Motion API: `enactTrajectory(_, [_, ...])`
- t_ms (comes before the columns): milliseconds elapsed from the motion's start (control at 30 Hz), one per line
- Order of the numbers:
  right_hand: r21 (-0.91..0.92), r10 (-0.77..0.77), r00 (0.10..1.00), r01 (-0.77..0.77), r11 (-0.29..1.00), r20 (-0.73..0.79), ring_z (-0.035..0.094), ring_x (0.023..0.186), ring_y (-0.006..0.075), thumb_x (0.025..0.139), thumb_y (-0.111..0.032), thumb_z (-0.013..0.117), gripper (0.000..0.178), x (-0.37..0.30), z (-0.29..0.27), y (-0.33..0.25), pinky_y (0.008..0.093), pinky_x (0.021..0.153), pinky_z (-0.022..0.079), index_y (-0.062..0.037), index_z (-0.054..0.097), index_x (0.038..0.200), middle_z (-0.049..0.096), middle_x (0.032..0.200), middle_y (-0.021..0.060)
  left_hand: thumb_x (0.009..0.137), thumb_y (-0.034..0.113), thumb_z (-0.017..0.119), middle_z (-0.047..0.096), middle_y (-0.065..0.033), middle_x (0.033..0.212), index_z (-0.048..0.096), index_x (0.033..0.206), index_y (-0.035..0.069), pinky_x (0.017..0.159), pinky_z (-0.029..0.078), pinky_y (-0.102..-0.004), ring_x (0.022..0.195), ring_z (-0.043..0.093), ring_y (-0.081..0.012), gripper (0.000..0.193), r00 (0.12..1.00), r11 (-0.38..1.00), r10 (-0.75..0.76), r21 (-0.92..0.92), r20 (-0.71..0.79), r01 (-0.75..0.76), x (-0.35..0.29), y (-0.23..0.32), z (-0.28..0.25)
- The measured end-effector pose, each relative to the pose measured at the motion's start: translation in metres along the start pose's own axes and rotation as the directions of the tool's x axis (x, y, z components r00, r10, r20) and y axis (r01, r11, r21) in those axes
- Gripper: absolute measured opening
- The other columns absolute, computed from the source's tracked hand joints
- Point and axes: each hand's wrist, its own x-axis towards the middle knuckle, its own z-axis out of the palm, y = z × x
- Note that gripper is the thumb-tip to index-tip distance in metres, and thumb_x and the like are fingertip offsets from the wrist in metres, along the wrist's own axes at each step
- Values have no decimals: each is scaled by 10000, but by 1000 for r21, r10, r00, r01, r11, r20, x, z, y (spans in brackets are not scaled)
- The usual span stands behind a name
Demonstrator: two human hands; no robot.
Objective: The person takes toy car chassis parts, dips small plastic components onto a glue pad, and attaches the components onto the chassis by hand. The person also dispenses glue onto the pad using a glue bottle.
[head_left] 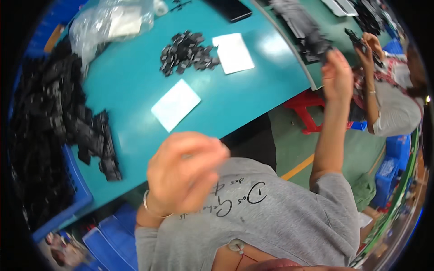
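My left hand (187, 171) is raised in front of my grey shirt, near the table's front edge. It is blurred; its fingers are loosely curled, thumb apart, and I see nothing in them. To the right, my right hand (337, 77) reaches over the corner of the neighbouring table, fingers closed at the end of a blurred black part (318, 46). Other dark parts (296, 18) lie in a row behind it. On the teal table (253, 99) is a heap of small black pieces (185, 53), with one white sheet (176, 105) before it and another white sheet (236, 53) beside it.
Black parts (49, 113) fill a blue bin (81, 198) at the left and spill onto the table. A clear plastic bag (110, 27) and a dark flat device (228, 9) lie at the back. On the right sits a co-worker (391, 108) holding a black part, near a red stool (307, 108).
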Motion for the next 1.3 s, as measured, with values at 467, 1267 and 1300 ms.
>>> enactTrajectory(467, [-859,-50,980,-144,492,-192,564,533,85,866,-355,613,355,132,-171,-29,171,437,401,-20,583,982,640,730,85,689,125,680,579,-57,844,590,744,196,494,434,-246,644,545,-178,127,887,875,-407,187,-219,447,-15,109,-52])
enactTrajectory(1267, [-783,194,760,610,121,621,586,660,197,739,-151,681,174,-11,175,91,314,607,457,-48,683,879,648,774,62,778,170,676,511,-47,820,449,1260,-8,670,417,-260,756,518,-147,562,369,204,-752,339,-546,918,-133,-62,-130])
enactTrajectory(1300, [-764,160,749,616,191,643,573,640,163,749,-143,678,165,-10,173,92,291,588,448,-43,678,880,648,757,52,778,170,676,511,-47,820,449,1260,-8,670,417,-260,756,518,-147,562,369,202,-752,342,-546,918,-139,-63,-130])
